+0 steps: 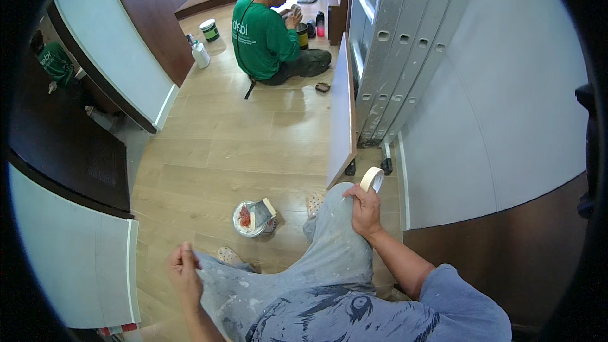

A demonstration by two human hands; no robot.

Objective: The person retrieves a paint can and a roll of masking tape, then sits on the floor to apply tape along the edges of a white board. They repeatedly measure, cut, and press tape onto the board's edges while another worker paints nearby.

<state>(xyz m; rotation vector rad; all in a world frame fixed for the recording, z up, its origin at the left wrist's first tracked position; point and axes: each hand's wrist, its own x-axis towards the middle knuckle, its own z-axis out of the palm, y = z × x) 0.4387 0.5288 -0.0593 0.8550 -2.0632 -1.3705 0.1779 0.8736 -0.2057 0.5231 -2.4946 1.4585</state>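
My right hand is closed on a roll of masking tape above my right knee. My left hand is curled near my left knee, its fingers pinching the grey, paint-spotted trousers or resting against them; which of these I cannot tell. On the floor between my feet and ahead of me stands a small white tub with a reddish lump on it. A putty knife or spreader with a grey blade and pale edges lies across its top.
A person in a green shirt sits on the wood-look floor ahead. At right, a folded aluminium ladder leans by the wall, beside a white-faced board. Another person is beyond the left doorway. A bottle and paint can stand farther off.
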